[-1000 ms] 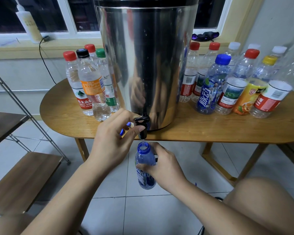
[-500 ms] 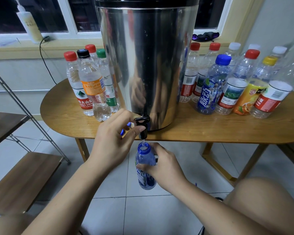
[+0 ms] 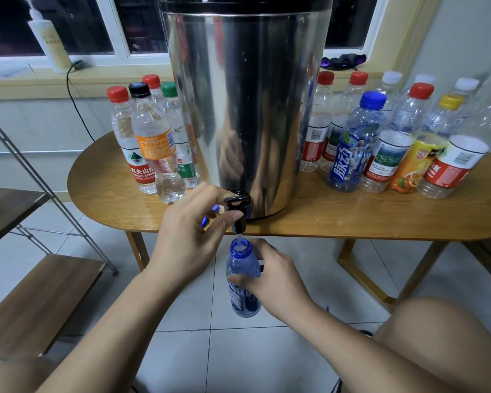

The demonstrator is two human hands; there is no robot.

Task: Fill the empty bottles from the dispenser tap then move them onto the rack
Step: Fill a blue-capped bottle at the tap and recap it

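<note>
Rack shelves of brown wood on a metal frame stand at 8 o'clock in the view, well apart from both hands. On the bench, four capped bottles holding water cluster at 9 o'clock of the steel dispenser, just beside its wall. The left hand pinches the black tap at the dispenser's foot, forefinger over the lever and thumb beneath. Something blue shows under its curled fingers, too hidden to name. A thin stream runs from the spout into the open mouth of the blue bottle, which hangs near upright at 6 o'clock of the tap, below the bench edge and above the floor tiles. The right hand grips that bottle round its upper body from 3 o'clock. Empty capped bottles, their caps red, white, blue and yellow, crowd the bench at 3 o'clock of the dispenser.
</note>
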